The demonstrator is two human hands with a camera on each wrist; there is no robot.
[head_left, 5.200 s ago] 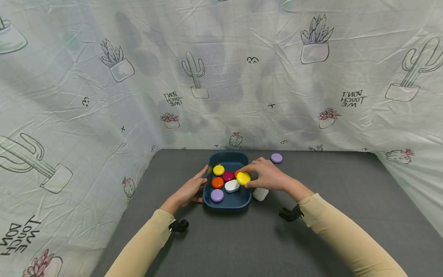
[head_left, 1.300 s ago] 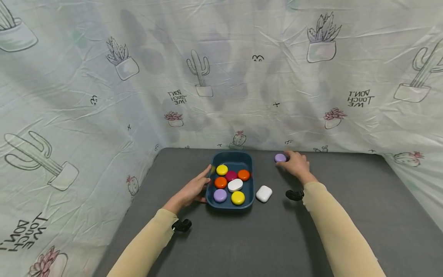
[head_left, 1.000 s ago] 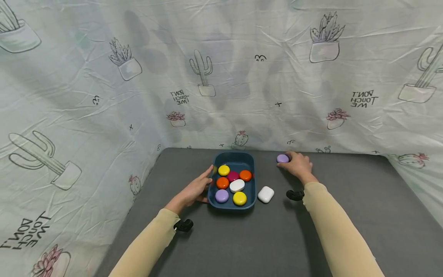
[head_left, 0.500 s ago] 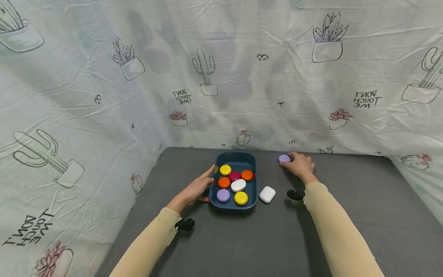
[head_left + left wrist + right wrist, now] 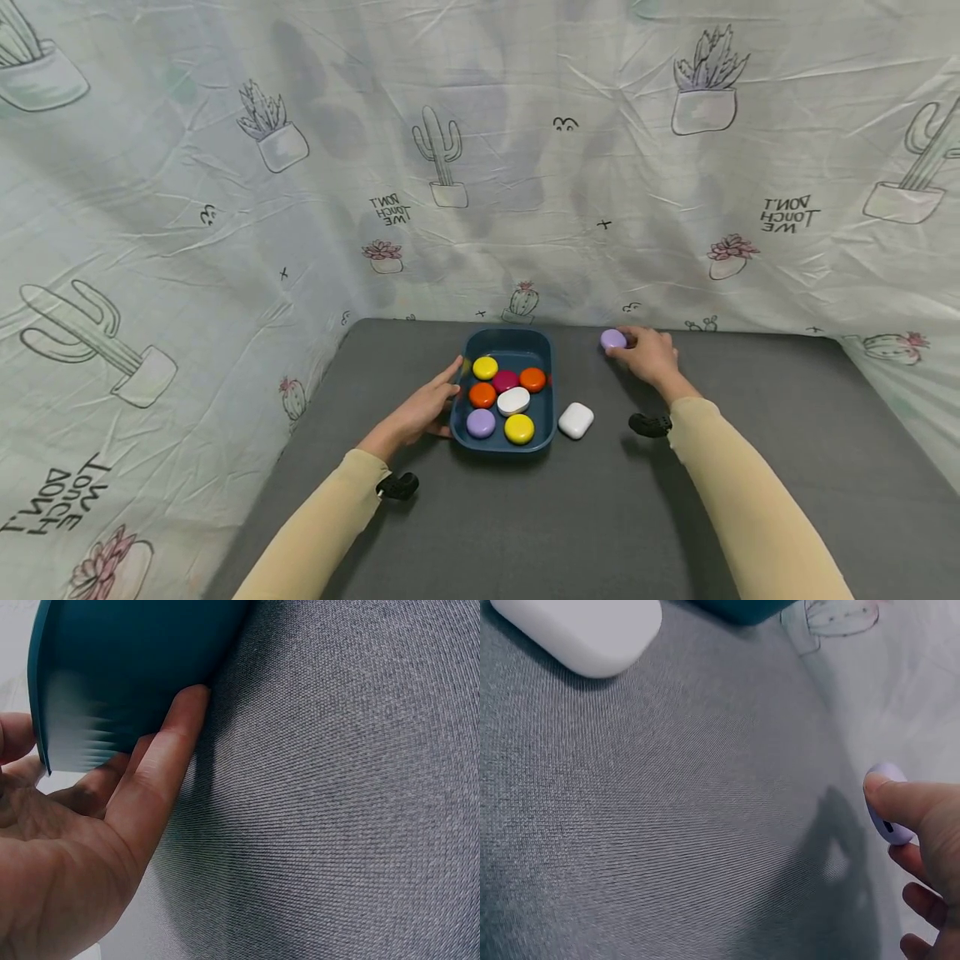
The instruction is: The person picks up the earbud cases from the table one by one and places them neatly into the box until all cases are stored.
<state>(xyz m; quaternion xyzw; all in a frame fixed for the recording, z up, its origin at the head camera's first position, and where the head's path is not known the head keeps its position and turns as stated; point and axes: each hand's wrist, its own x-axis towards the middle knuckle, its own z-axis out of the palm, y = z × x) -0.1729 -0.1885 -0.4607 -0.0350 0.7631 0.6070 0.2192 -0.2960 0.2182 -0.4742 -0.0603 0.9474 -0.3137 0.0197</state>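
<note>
My right hand (image 5: 651, 356) pinches a small purple round disc (image 5: 612, 339) near the table's back edge. In the right wrist view the thumb lies on one face of the disc (image 5: 887, 817), which is tilted on edge and shows a small dark slot; its shadow falls apart from it. My left hand (image 5: 417, 414) rests against the left side of a dark blue tray (image 5: 504, 446), fingers extended along its outer wall. The left wrist view shows those fingers touching the tray wall (image 5: 135, 660) from outside.
Inside the tray lie several rounded pieces: yellow (image 5: 519, 429), orange (image 5: 532, 380), dark red (image 5: 506, 382), white (image 5: 513, 402) and purple (image 5: 481, 423). A white rounded case (image 5: 576, 421) sits just right of the tray. A printed cloth (image 5: 480, 167) hangs behind the grey table (image 5: 495, 525).
Earlier, a yellow piece was in my right hand above the tray; it now lies inside. The right hand moved to the purple disc, which is now slightly raised. My left hand stays at the tray.
</note>
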